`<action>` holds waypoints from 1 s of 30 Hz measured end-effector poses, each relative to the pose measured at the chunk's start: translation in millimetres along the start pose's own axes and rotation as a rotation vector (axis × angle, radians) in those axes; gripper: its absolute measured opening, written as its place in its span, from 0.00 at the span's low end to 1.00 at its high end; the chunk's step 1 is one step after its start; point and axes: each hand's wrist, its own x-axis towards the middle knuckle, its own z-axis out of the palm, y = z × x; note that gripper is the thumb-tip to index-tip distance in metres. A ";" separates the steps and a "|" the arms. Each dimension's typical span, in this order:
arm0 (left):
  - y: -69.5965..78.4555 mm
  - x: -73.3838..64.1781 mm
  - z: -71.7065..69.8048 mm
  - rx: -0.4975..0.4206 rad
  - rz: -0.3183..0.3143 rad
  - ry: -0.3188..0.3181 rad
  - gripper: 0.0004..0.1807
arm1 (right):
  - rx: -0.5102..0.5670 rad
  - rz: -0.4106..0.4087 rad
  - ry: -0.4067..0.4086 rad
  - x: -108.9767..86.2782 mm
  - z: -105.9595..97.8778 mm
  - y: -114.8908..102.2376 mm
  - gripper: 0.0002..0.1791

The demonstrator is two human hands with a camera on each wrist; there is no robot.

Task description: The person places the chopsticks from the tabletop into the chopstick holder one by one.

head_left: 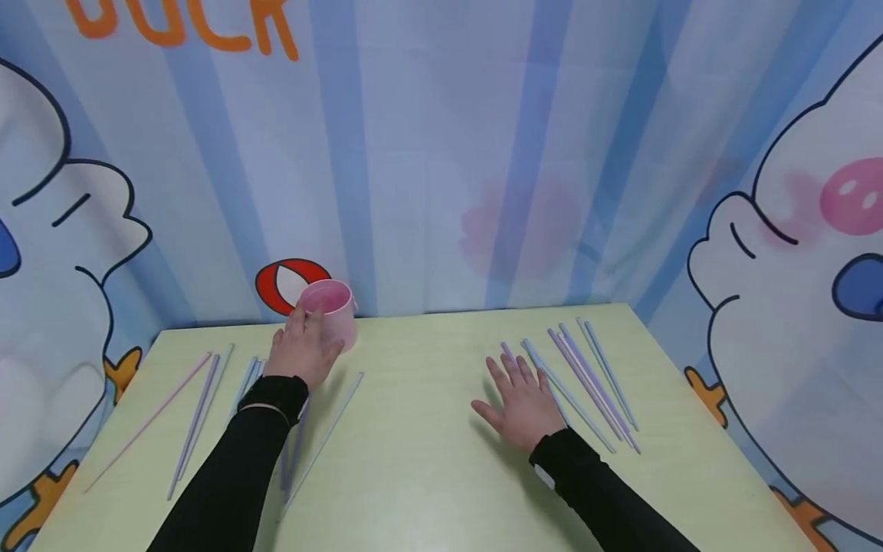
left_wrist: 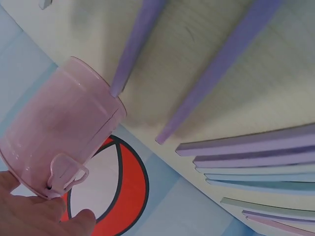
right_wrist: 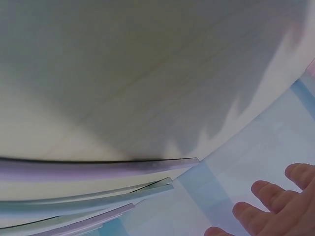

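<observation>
Cropped orange letters [head_left: 176,23], apparently "DUCK", on striped curtain [head_left: 428,153]

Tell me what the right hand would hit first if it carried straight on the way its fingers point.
Probably the striped curtain beyond the table: the right hand seems to hover above the nearby sticks, though its height is hard to judge.

The head view looks forward and down from above, while both tilted wrist views look from nearer, the left sharing with it the pink cylindrical cup [head_left: 338,316].
</observation>
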 end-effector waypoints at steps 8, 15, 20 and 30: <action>25.2 3.9 -1.1 0.006 0.011 -0.050 0.42 | 0.015 0.000 0.048 0.2 2.9 4.4 0.43; 40.9 2.8 13.9 0.009 0.074 -0.068 0.41 | 0.014 -0.009 0.042 -2.2 5.6 4.1 0.43; 55.1 -5.6 18.1 0.034 0.147 -0.073 0.40 | 0.028 -0.020 0.060 -1.7 5.6 0.3 0.43; 85.4 -51.5 13.1 0.025 0.286 -0.074 0.42 | 0.126 -0.083 0.087 10.7 -5.8 -19.2 0.46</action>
